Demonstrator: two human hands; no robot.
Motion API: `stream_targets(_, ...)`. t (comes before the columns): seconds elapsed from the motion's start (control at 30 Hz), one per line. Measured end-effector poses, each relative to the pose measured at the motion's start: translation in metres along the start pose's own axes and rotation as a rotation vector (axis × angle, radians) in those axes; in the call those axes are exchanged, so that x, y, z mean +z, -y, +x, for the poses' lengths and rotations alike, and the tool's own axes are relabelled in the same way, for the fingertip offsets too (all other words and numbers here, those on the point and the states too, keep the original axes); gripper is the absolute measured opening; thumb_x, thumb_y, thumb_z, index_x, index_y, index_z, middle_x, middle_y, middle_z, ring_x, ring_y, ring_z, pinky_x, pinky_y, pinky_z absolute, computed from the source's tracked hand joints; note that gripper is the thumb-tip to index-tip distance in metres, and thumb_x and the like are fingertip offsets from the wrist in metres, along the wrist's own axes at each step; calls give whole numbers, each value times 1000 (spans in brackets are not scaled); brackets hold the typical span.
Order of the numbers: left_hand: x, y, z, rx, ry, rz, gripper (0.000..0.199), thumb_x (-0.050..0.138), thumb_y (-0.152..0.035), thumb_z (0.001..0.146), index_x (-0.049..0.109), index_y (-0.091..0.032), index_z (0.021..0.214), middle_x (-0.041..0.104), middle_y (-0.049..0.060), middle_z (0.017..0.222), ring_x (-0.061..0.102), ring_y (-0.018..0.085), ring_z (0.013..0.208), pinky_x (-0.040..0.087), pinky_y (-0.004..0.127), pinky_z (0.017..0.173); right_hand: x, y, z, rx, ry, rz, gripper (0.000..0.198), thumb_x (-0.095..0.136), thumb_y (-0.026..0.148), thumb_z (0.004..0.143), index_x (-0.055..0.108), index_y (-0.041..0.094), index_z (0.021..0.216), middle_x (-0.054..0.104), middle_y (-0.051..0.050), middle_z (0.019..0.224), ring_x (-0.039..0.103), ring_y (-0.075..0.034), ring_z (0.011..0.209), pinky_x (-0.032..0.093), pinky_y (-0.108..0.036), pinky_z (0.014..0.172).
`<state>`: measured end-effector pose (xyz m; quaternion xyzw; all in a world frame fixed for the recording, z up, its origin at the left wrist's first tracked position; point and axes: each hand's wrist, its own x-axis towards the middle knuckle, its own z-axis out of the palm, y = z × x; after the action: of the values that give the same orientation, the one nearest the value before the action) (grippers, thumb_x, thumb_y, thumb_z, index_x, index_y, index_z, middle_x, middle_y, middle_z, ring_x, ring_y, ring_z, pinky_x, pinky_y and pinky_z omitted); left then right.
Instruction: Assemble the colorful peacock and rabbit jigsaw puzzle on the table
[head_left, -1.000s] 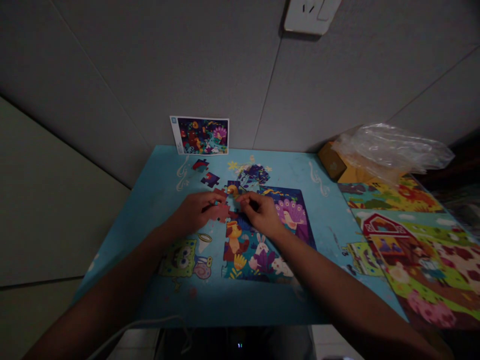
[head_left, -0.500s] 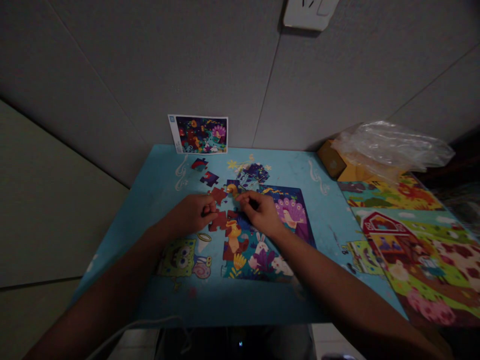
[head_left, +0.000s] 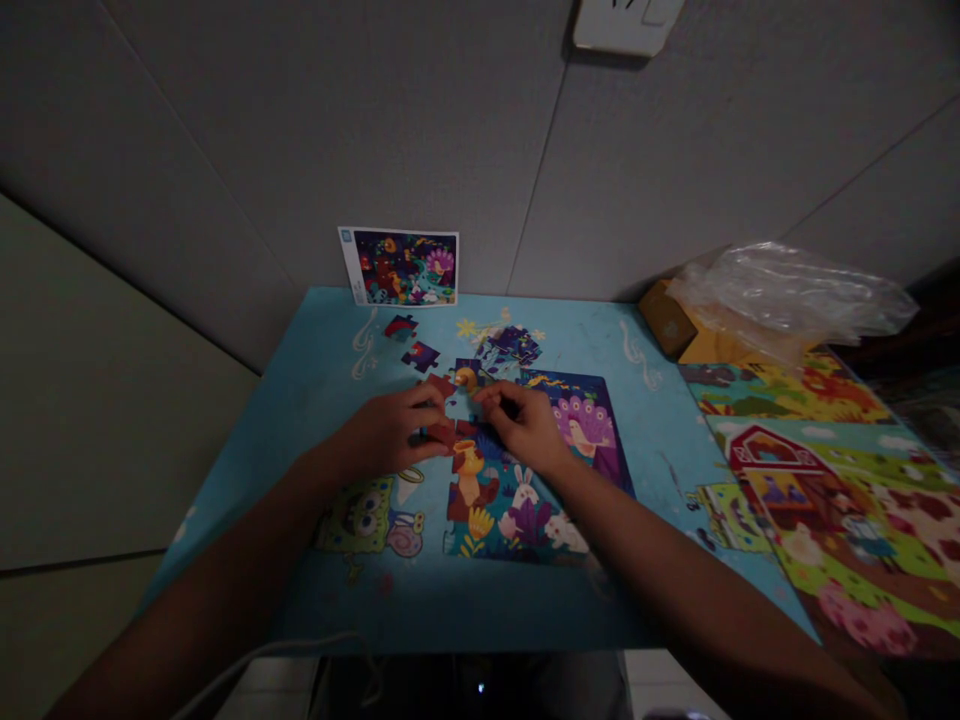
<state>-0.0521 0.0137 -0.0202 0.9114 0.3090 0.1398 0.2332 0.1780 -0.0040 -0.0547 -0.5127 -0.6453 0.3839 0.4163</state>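
Note:
My left hand point(head_left: 394, 428) reaches over the left side of the jigsaw, thumb and fingers apart around a dark red puzzle piece point(head_left: 444, 432). Whether its fingertips touch the piece I cannot tell. Another reddish piece point(head_left: 441, 384) lies just beyond those fingers. My right hand point(head_left: 519, 420) is closed in a pinch at the lower right edge of a dark blue puzzle piece with a yellow figure point(head_left: 466, 376). Beneath and beside this hand lies the joined part of the jigsaw point(head_left: 517, 510), showing a peacock, rabbits and a brown animal.
Two loose pieces point(head_left: 420, 355) lie at the back left, and a heap of pieces point(head_left: 510, 345) sits at the back. A picture card point(head_left: 405, 268) leans on the wall. On the right are a farm puzzle point(head_left: 847, 520), a yellow box point(head_left: 675, 325) and a clear plastic bag point(head_left: 795, 295).
The fingers of my left hand have spread from a closed pinch and moved slightly right, over the dark red piece. My right hand has stayed almost still.

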Motion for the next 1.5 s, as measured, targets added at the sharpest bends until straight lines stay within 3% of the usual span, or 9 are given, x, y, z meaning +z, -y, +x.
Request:
stream_targets(0.1, 1, 2, -1, 30, 3, 6, 22, 73, -31, 86, 71, -18, 103, 62, 9, 116, 63, 22, 103, 51, 33, 88, -1, 1, 0, -13, -2, -14, 23, 54, 29, 85, 72, 15, 88, 52, 2, 61, 45, -10, 54, 32, -24, 52)
stream_targets(0.33, 2, 2, 1, 124, 16, -115, 13, 66, -23, 91, 75, -20, 100, 65, 8, 111, 61, 20, 104, 51, 34, 91, 0, 1, -1, -7, 7, -10, 22, 55, 29, 85, 72, 16, 89, 56, 1, 63, 46, -11, 53, 33, -23, 51)
stream_targets(0.47, 3, 5, 2, 174, -26, -77, 14, 69, -23, 89, 77, -21, 99, 66, 9, 107, 59, 22, 106, 49, 37, 94, -1, 2, -1, -21, -16, -71, 22, 53, 29, 86, 72, 17, 87, 60, -1, 65, 50, -13, 56, 37, -26, 54)
stream_targets(0.6, 4, 7, 1, 182, -74, -29, 15, 70, -26, 87, 78, -23, 99, 68, 9, 108, 57, 24, 110, 48, 38, 93, -18, -1, 5, -47, -274, -356, 22, 52, 23, 84, 72, 18, 88, 70, -8, 84, 62, -23, 84, 45, -35, 78)
stream_targets(0.73, 5, 4, 1, 200, -84, -43, 14, 68, -23, 86, 79, -23, 96, 68, 8, 107, 60, 21, 100, 47, 38, 92, -40, -12, 13, 65, -456, -657, 34, 55, 21, 80, 68, 15, 111, 67, -14, 115, 57, -31, 112, 39, -46, 98)
stream_targets(0.8, 5, 4, 2, 190, -94, -60, 13, 69, -23, 86, 79, -23, 94, 68, 8, 105, 60, 21, 97, 47, 38, 91, -45, -18, 16, 136, -456, -733, 43, 56, 22, 80, 63, 14, 122, 62, -16, 126, 54, -33, 119, 35, -49, 103)
stream_targets(0.9, 7, 7, 4, 176, -132, -91, 14, 67, -20, 86, 79, -22, 93, 70, 8, 102, 60, 21, 97, 47, 38, 88, -46, -24, 17, 167, -427, -758, 41, 55, 23, 82, 62, 13, 122, 62, -16, 124, 54, -34, 118, 36, -48, 102)
stream_targets(1.13, 18, 15, 2, 213, -196, -133, 14, 67, -14, 83, 77, -22, 87, 72, 5, 98, 59, 19, 93, 44, 36, 87, -35, -23, 10, 36, -374, -783, 31, 53, 18, 84, 64, 10, 112, 65, -14, 110, 52, -31, 107, 38, -42, 99)
stream_targets(1.5, 27, -5, -6, 203, -209, -88, 11, 72, -23, 83, 79, -22, 75, 65, 6, 96, 55, 18, 86, 44, 34, 80, -22, -10, 0, 8, -339, -773, 30, 53, 15, 82, 64, 11, 109, 65, -14, 109, 51, -31, 105, 40, -45, 98)
